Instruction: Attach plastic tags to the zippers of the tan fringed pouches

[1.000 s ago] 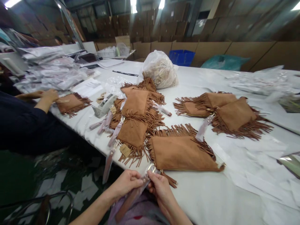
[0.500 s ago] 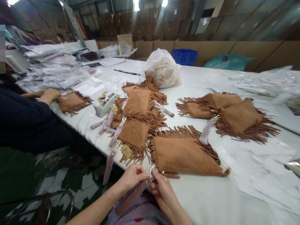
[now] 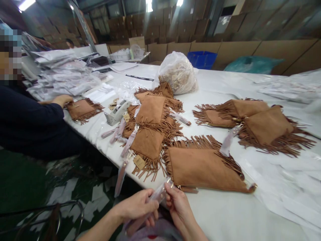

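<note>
Left hand (image 3: 140,205) went from fingertip pinch to wrapped grip on strap (image 3: 159,195), right hand (image 3: 177,201) still pinching its top end near bag (image 3: 203,167)'s near-left corner, so strap looks better steadied.

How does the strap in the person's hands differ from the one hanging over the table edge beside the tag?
The held strap is in the grip of the left hand and right hand; the hanging strap is touched by neither. The held strap lies at a broader slant, while the hanging strap drops more steeply. Both are brownish straps in clear wrapping.
</note>
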The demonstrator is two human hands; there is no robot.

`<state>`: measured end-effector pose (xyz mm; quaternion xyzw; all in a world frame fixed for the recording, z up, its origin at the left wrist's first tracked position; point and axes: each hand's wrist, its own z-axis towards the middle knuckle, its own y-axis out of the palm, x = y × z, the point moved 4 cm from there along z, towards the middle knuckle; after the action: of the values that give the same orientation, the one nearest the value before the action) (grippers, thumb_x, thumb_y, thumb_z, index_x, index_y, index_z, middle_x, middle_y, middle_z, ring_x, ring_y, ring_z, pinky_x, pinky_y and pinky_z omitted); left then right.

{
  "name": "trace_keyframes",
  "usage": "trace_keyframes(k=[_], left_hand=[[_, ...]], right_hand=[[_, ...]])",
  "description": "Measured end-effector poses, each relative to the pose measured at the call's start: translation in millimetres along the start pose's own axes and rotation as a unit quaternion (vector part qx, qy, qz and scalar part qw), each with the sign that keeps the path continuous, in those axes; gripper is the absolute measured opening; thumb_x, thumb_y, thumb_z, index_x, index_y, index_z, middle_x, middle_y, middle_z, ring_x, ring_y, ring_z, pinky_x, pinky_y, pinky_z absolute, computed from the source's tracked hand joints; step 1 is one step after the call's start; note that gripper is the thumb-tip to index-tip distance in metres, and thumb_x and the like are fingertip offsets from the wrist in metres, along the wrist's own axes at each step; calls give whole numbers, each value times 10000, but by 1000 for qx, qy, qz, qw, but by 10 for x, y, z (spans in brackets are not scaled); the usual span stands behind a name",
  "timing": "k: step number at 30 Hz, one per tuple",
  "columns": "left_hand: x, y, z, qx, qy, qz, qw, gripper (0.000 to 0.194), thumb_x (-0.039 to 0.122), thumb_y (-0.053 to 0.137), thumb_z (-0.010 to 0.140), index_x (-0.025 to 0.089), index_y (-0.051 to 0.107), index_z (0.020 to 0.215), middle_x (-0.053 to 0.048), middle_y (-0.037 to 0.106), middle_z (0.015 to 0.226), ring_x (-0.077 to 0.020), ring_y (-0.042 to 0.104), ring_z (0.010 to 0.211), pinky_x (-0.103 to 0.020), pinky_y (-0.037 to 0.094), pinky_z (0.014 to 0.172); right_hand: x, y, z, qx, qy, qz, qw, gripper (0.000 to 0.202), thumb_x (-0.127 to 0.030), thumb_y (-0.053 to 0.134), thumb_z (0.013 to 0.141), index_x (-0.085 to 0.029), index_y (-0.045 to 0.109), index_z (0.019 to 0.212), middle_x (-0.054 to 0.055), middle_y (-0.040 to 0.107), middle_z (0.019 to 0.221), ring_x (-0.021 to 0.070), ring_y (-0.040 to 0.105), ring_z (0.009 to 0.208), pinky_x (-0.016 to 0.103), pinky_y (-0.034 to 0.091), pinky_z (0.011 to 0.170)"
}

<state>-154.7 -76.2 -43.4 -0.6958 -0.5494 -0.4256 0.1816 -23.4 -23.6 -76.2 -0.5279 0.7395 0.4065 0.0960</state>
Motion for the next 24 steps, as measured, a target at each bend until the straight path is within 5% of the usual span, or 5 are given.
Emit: trace_keyframes(k=[6,12,17,20,24], left_hand=[[-338,-65,-584,52,-23,72,996,510,622,455,837,142,564,973,28,521,583,-72,354,415,-188,256,399],[-306,-249,-897,121,-62,289,948,402,469,410,889,182,620,701,8,556,640,-143,481,595,-238,331,553],[264,-281,-547,245,65,334,908,298,399,435,897,197,633,804,-31,653,807,-201,580,772,-257,378,688],[441,-56,-152,183,117,254,942,274,426,521,844,179,635,815,-40,665,788,-198,585,723,-250,406,631],[245,175,272,115,80,49,989,405,526,496,816,138,606,791,-49,647,679,-150,557,518,-236,412,495]], right_hand=[[28,3,-5,48,11,13,999,419,-338,891,449,-120,575,614,-61,475,446,17,341,386,129,218,342],[32,17,-13,48,-5,16,999,375,-315,877,482,-127,588,631,-42,521,483,37,398,391,140,246,335],[42,21,-48,51,2,15,999,380,-313,885,477,-124,596,635,-44,531,492,25,393,388,127,243,327],[44,46,-75,37,9,19,999,387,-340,880,487,-126,598,645,-52,511,460,29,387,369,134,249,323],[16,29,-88,9,21,-10,1000,446,-492,833,530,-146,563,613,-34,518,436,71,452,358,169,325,341]])
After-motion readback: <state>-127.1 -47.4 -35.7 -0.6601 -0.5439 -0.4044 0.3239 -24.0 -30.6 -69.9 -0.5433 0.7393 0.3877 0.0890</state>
